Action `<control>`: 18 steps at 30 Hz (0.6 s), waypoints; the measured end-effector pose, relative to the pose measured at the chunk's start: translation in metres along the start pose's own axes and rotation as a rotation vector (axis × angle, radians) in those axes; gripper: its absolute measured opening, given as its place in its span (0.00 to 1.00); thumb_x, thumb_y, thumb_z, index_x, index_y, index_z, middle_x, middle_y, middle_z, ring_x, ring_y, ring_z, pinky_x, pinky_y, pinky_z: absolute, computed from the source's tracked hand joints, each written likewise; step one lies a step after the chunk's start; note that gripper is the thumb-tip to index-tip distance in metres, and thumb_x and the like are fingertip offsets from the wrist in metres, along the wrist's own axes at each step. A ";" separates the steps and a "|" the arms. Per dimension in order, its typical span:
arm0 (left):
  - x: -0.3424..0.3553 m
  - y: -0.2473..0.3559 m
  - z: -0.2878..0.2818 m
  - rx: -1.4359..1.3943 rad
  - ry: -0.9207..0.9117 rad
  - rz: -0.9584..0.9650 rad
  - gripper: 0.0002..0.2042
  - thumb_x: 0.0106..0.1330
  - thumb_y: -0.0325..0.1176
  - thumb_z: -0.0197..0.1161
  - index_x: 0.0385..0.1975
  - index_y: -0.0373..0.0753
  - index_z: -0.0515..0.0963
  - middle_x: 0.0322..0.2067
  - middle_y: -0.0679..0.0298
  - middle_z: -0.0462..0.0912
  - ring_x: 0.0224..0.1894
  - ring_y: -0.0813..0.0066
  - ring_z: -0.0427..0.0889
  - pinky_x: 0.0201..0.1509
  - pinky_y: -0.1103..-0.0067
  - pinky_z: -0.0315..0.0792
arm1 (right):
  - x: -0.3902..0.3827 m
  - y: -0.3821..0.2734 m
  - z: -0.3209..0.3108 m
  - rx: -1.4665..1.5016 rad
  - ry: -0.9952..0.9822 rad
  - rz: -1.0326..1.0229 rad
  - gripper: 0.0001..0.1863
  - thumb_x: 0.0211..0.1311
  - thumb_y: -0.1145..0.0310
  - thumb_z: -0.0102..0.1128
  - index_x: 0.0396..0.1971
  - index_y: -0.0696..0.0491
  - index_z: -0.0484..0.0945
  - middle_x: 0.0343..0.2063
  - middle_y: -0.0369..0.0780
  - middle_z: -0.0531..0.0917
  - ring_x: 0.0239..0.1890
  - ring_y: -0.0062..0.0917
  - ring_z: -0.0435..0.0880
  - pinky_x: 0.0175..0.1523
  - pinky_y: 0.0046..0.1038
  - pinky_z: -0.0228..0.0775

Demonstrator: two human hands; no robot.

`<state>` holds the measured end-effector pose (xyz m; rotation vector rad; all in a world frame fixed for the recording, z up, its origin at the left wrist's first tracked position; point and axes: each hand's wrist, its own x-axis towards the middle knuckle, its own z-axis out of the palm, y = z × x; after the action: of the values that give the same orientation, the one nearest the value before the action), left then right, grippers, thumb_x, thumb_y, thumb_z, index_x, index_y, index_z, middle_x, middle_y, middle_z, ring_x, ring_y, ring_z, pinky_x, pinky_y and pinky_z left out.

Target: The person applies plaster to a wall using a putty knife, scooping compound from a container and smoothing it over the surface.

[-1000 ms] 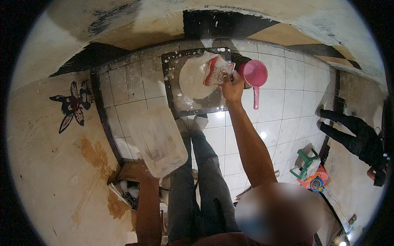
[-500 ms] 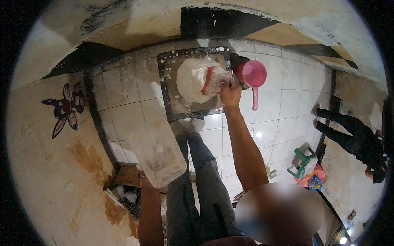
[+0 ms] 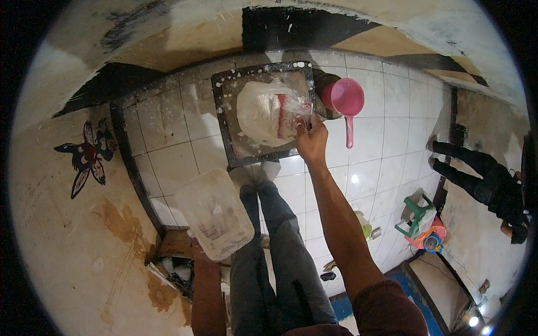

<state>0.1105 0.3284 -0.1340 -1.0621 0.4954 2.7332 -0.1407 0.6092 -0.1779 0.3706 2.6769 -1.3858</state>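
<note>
My right hand [image 3: 314, 137] is closed on the crumpled near-right end of a clear plastic bag [image 3: 291, 120] with a red band. The bag lies against a rounded white powdery mass [image 3: 255, 112]; I cannot tell how much of that is still inside the bag. Under it is a square, dark-edged board [image 3: 228, 131] spotted with white. On the left, my left arm [image 3: 207, 297] runs up to a translucent, white-smeared plastic tub [image 3: 216, 210], tilted in front of my legs. My left hand grips the tub's near-left edge, its fingers mostly hidden.
A pink dipper [image 3: 348, 101] rests over a dark round container [image 3: 325, 92] right of the board. A green stool [image 3: 416, 215] and an orange item [image 3: 430, 235] stand farther right. Another person [image 3: 487, 185] is at the far right. A cardboard box [image 3: 175, 245] lies at the left wall.
My right hand has shifted slightly left and nearer to me with the bag. A pale haze now hangs around the bag. The tub has dropped a little in the picture.
</note>
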 end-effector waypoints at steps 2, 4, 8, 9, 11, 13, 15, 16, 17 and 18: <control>0.001 0.001 -0.002 -0.004 -0.004 -0.007 0.35 0.63 0.60 0.53 0.66 0.46 0.58 0.63 0.58 0.63 0.62 0.55 0.65 0.64 0.58 0.63 | -0.002 -0.002 0.000 -0.043 -0.017 0.008 0.13 0.54 0.72 0.53 0.40 0.61 0.76 0.32 0.55 0.81 0.38 0.53 0.80 0.44 0.43 0.72; 0.004 -0.002 -0.001 -0.005 -0.017 -0.019 0.35 0.63 0.60 0.53 0.66 0.46 0.58 0.63 0.58 0.63 0.62 0.55 0.65 0.64 0.58 0.63 | 0.004 0.002 0.002 -0.154 0.033 -0.066 0.12 0.55 0.72 0.53 0.39 0.60 0.76 0.31 0.55 0.81 0.37 0.53 0.80 0.42 0.45 0.72; 0.002 -0.003 -0.004 -0.007 -0.031 -0.014 0.35 0.63 0.60 0.52 0.66 0.46 0.58 0.63 0.59 0.63 0.62 0.56 0.65 0.64 0.59 0.63 | 0.012 -0.022 -0.001 -0.114 0.144 -0.065 0.11 0.56 0.71 0.53 0.38 0.59 0.76 0.31 0.56 0.81 0.36 0.54 0.80 0.40 0.46 0.72; 0.002 -0.003 -0.005 -0.010 -0.032 -0.014 0.35 0.64 0.60 0.52 0.66 0.46 0.58 0.63 0.59 0.63 0.62 0.56 0.65 0.65 0.59 0.63 | 0.011 -0.026 -0.002 -0.122 0.133 -0.067 0.11 0.56 0.70 0.54 0.37 0.59 0.76 0.31 0.56 0.80 0.36 0.54 0.80 0.40 0.46 0.71; -0.002 -0.005 -0.008 -0.011 -0.034 -0.014 0.35 0.64 0.60 0.52 0.66 0.46 0.58 0.63 0.59 0.63 0.62 0.56 0.65 0.65 0.60 0.63 | 0.010 -0.030 -0.005 -0.131 0.120 -0.070 0.11 0.56 0.70 0.54 0.37 0.59 0.76 0.31 0.57 0.80 0.36 0.55 0.79 0.39 0.46 0.71; -0.006 -0.004 -0.012 -0.014 -0.035 -0.013 0.35 0.64 0.60 0.52 0.66 0.46 0.58 0.63 0.59 0.63 0.62 0.57 0.65 0.65 0.60 0.63 | 0.004 -0.033 -0.007 -0.124 0.131 -0.119 0.11 0.56 0.69 0.54 0.37 0.59 0.76 0.31 0.57 0.80 0.36 0.55 0.79 0.40 0.47 0.71; -0.008 -0.004 -0.014 -0.015 -0.038 -0.010 0.35 0.64 0.60 0.52 0.66 0.46 0.58 0.63 0.60 0.63 0.62 0.57 0.65 0.65 0.61 0.63 | 0.000 -0.031 -0.007 -0.142 0.089 -0.157 0.10 0.55 0.71 0.55 0.35 0.60 0.76 0.27 0.55 0.79 0.31 0.52 0.79 0.37 0.43 0.71; -0.009 -0.005 -0.016 -0.016 -0.039 -0.009 0.35 0.64 0.60 0.52 0.66 0.46 0.58 0.63 0.60 0.63 0.62 0.57 0.65 0.65 0.61 0.63 | -0.001 -0.030 -0.006 -0.158 0.046 -0.194 0.09 0.55 0.72 0.55 0.33 0.61 0.76 0.23 0.53 0.78 0.27 0.49 0.79 0.34 0.38 0.70; -0.010 -0.005 -0.016 -0.016 -0.042 -0.010 0.35 0.64 0.60 0.51 0.66 0.46 0.58 0.63 0.60 0.63 0.62 0.57 0.65 0.65 0.61 0.63 | 0.000 -0.028 -0.004 -0.157 0.047 -0.195 0.09 0.55 0.72 0.55 0.33 0.61 0.76 0.23 0.53 0.78 0.27 0.49 0.79 0.34 0.38 0.70; -0.010 -0.006 -0.016 -0.014 -0.047 -0.009 0.35 0.64 0.60 0.51 0.66 0.46 0.58 0.63 0.60 0.63 0.62 0.57 0.65 0.65 0.61 0.63 | 0.002 -0.026 -0.001 -0.160 0.046 -0.233 0.09 0.55 0.72 0.55 0.34 0.61 0.76 0.23 0.53 0.78 0.27 0.50 0.79 0.33 0.39 0.70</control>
<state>0.1293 0.3278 -0.1395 -0.9977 0.4642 2.7512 -0.1491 0.5962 -0.1569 0.0774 2.9209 -1.2164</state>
